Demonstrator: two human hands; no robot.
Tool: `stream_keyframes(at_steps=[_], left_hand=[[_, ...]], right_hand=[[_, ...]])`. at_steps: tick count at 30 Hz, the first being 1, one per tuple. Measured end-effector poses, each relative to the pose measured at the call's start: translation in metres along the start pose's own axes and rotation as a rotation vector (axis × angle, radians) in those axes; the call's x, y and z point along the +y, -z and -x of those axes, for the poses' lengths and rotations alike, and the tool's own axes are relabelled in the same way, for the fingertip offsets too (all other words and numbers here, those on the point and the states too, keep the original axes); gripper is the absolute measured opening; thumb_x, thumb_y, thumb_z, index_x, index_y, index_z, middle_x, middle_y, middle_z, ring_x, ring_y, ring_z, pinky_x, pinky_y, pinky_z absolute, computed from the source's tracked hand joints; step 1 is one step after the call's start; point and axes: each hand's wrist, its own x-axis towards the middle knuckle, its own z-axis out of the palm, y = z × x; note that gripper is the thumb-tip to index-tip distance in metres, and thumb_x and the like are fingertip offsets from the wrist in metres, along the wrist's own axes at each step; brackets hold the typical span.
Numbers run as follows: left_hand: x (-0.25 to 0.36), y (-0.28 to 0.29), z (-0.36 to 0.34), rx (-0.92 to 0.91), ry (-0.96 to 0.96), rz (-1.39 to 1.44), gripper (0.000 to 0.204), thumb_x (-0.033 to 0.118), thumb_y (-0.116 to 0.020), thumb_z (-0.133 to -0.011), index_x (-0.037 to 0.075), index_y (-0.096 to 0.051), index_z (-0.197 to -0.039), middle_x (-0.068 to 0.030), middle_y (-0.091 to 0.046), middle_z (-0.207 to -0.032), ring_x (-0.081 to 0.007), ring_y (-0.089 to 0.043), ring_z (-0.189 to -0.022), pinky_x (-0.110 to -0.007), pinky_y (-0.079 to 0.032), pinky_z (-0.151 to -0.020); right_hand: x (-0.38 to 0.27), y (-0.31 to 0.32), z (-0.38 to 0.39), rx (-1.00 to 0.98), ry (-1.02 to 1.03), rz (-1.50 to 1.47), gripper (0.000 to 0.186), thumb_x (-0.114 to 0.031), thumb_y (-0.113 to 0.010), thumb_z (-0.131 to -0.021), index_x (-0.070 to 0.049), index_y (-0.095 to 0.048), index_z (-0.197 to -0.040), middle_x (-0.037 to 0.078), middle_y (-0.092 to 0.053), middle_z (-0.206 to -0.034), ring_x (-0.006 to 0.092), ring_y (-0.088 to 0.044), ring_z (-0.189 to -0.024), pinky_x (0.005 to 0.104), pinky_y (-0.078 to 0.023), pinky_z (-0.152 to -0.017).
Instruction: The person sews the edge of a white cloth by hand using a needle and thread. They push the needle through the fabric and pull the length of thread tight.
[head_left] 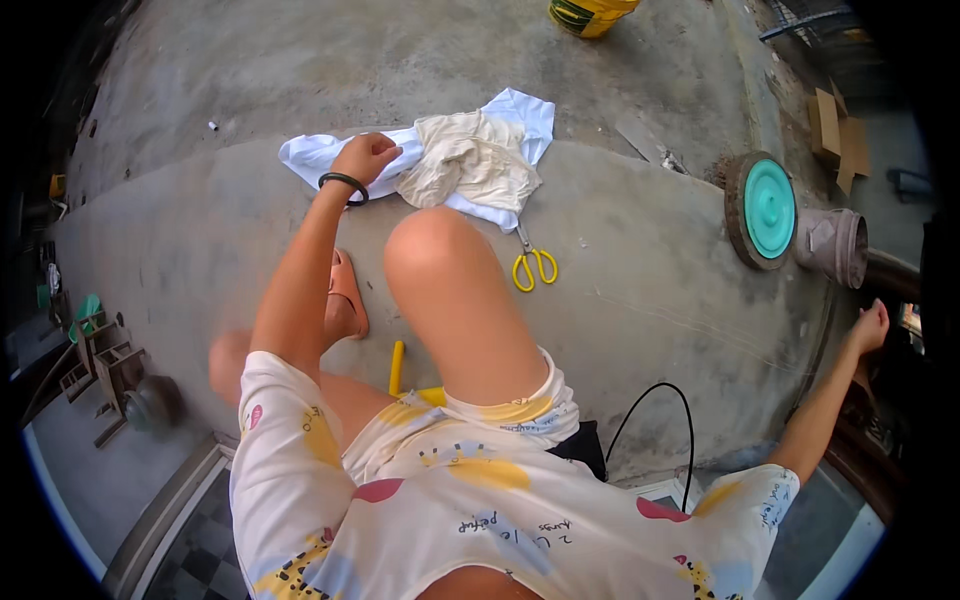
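My left hand (pixel 366 157), with a black band at the wrist, is closed on the edge of a white cloth (pixel 315 152) spread on the concrete floor. A crumpled beige cloth (pixel 468 160) lies on top of the white one, just right of that hand. Yellow-handled scissors (pixel 533 262) lie on the floor below the cloths, beside my raised knee. My right hand (pixel 870 327) is stretched far out to the right, fingers apart, near a dark object at the frame's edge; whether it touches that object is unclear.
A round green lid in a brown ring (pixel 766 208) and a grey pot (pixel 835 245) stand at right. A yellow bucket (pixel 590 14) sits at the top, cardboard (pixel 836 132) at upper right. A black cable (pixel 655 400) loops near my hip. An orange sandal (pixel 346 295) is on my foot.
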Motion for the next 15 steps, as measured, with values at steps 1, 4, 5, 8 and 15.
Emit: stream_keyframes(at_steps=[1,4,5,8,15], left_hand=[[-0.023,-0.011,-0.023,0.019,-0.044,0.075,0.040,0.040,-0.073,-0.086,0.003,-0.075,-0.103,-0.0157,-0.074,-0.096,-0.0277,-0.071,-0.090,-0.038,-0.054,-0.080],[-0.072,-0.085,-0.046,-0.073,0.125,0.128,0.038,0.037,-0.070,-0.086,0.005,-0.074,-0.105,-0.0165,-0.074,-0.102,-0.0309,-0.070,-0.095,-0.040,-0.054,-0.085],[-0.083,-0.108,-0.050,-0.030,0.171,0.089,0.037,0.037,-0.070,-0.086,0.005,-0.074,-0.106,-0.0162,-0.073,-0.104,-0.0315,-0.070,-0.097,-0.040,-0.054,-0.086],[-0.106,-0.159,-0.058,0.065,0.253,0.031,0.037,0.035,-0.070,-0.087,0.006,-0.071,-0.110,-0.0157,-0.070,-0.107,-0.0328,-0.068,-0.099,-0.042,-0.053,-0.087],[-0.149,-0.190,-0.090,0.128,0.557,-0.015,0.048,0.029,-0.071,-0.082,0.005,-0.062,-0.123,-0.0180,-0.066,-0.118,-0.0366,-0.064,-0.109,-0.044,-0.051,-0.095]], right_hand=[[-0.026,-0.032,0.039,0.014,-0.040,0.030,0.025,-0.023,-0.072,-0.092,-0.004,-0.071,-0.108,0.007,-0.072,-0.098,0.0147,-0.066,-0.078,0.0285,-0.058,-0.067],[-0.072,-0.214,0.256,-0.758,0.245,-0.155,0.019,-0.022,-0.070,-0.093,-0.005,-0.070,-0.101,-0.002,-0.058,-0.072,0.0101,-0.053,-0.064,0.0252,-0.043,-0.057],[-0.088,-0.261,0.330,-0.966,0.315,-0.263,0.015,-0.020,-0.070,-0.091,-0.006,-0.070,-0.097,-0.004,-0.047,-0.063,0.0091,-0.044,-0.058,0.0258,-0.037,-0.055],[-0.120,-0.337,0.508,-1.269,0.292,-0.158,0.017,-0.019,-0.075,-0.083,-0.007,-0.070,-0.093,0.009,-0.055,-0.068,0.0212,-0.054,-0.067,0.0352,-0.045,-0.065],[-0.138,-0.406,0.657,-1.353,0.353,0.353,0.025,-0.018,-0.072,-0.084,-0.008,-0.068,-0.106,0.014,-0.069,-0.106,0.0354,-0.067,-0.100,0.0471,-0.053,-0.084]])
